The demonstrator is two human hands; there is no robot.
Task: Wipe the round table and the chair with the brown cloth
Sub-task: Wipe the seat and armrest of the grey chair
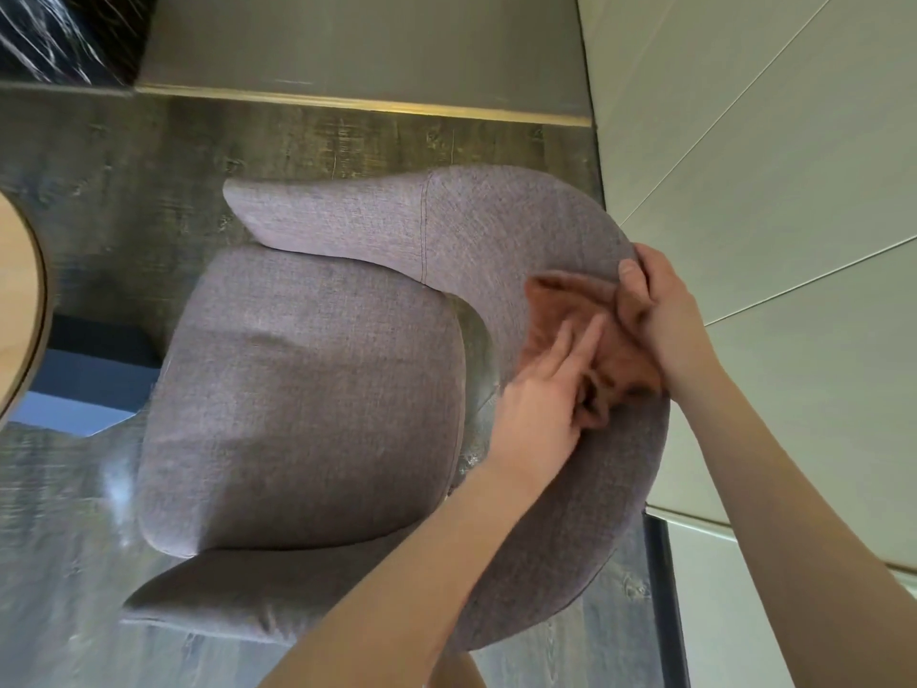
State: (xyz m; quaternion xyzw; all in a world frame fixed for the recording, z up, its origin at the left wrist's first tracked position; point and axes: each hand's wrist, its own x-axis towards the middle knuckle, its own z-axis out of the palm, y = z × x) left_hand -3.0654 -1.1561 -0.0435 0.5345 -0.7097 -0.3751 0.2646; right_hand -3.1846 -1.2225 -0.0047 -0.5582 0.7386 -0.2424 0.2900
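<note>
Landmark: the grey upholstered chair [317, 389], seen from above; every place below is given relative to it.
Round table: only a curved slice of its light wooden top [20, 300] shows, well apart from the chair on its far left side, nothing resting on the visible part.
Floor: dark wood-grain boards [149, 161] surround the chair; a pale wall panel [769, 191] stands just behind its backrest.
Seat cushion: bare, with no cloth on it, lying left of the curved backrest [446, 216].
Left hand: the left hand [541, 409] lies flat on the inner face of the backrest, fingers stretched out and pressing the near edge of the cloth; it pins the cloth and does not clench it.
Brown cloth: the brown cloth [570, 310] is bunched on the top of the backrest's curve, between the two hands and touching both.
Right hand: the right hand [660, 310] hooks over the outer rim of the backrest, thumb on top, pinching the far part of the cloth against the fabric.
Step in hand: wiping the chair, at the crest of the backrest, by my reading.
Table step: whether the table has been done cannot be told from this view.
Next move: likely a sweep of the cloth along the backrest's curve, keeping it spread flat under the palm, then down to the seat.
</note>
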